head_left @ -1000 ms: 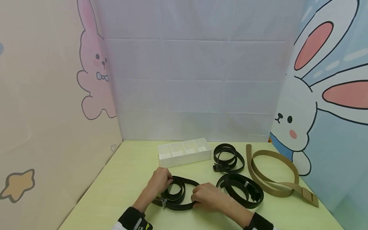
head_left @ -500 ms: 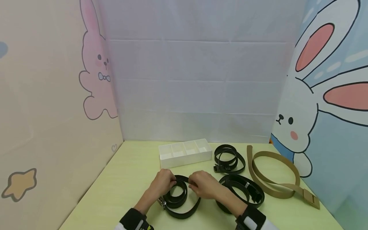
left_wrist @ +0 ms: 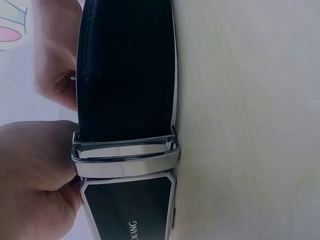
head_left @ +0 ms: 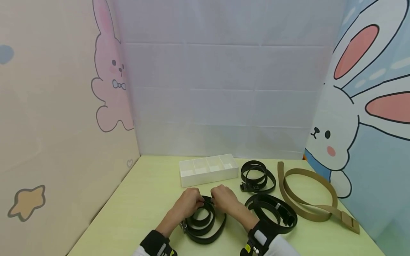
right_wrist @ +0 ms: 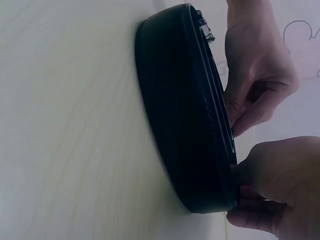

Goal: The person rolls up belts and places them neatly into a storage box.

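Observation:
A black leather belt stands on its edge on the table, wound into a loose coil. Its silver-framed buckle with a dark plate is on the outer left side. At the far side of the coil my left hand pinches the strap from above. Close beside it, my right hand grips the same strap a little to the right. In the right wrist view the right thumb and fingers hold the band's end curve, and the left hand reaches inside the coil. The fingertips are partly hidden in the head view.
A white compartment box stands behind the hands. To the right lie a small coiled black belt, a wider coiled black belt and a tan webbing belt with a matching buckle. Walls enclose the pale table.
My right hand has moved from the coil's right side to its far side, near the left hand. The belt's outer loop has shifted, and the strap between the hands is shorter.

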Tool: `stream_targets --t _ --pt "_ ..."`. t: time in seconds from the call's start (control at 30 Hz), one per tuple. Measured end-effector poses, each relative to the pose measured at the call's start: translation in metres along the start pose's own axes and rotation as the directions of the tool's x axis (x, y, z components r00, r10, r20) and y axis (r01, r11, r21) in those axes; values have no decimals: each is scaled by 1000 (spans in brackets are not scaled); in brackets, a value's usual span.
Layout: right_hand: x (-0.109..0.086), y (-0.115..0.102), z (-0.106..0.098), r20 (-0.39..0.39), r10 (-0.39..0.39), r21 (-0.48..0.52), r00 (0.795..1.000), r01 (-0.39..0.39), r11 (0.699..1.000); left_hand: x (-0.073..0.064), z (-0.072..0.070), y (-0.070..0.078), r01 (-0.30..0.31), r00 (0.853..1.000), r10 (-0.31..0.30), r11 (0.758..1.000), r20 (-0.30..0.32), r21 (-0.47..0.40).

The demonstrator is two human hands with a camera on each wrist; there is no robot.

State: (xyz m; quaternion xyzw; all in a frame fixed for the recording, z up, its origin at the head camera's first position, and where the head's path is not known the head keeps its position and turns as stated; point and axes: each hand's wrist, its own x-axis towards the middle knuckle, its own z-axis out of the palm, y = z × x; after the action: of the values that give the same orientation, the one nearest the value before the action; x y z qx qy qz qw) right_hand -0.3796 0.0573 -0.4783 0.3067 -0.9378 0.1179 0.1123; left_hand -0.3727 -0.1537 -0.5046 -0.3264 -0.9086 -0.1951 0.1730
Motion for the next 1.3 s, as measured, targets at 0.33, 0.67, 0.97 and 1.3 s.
stream_targets --t 0.33,0.67,0.97,1.3 --pt "-33 13 -10 -42 166 -138 985 -170 976 0 -2 5 87 995 -84 994 -54 59" --pt "-50 24 -19 -35 202 -159 979 -205 966 -2 2 1 125 988 -122 992 -93 27" --pt "-41 22 -32 108 221 -152 969 -203 967 1 2 -2 162 983 -161 987 -91 10" --pt "-12 9 -25 108 102 -19 989 -101 995 5 0 -5 114 993 -115 993 -7 -42"
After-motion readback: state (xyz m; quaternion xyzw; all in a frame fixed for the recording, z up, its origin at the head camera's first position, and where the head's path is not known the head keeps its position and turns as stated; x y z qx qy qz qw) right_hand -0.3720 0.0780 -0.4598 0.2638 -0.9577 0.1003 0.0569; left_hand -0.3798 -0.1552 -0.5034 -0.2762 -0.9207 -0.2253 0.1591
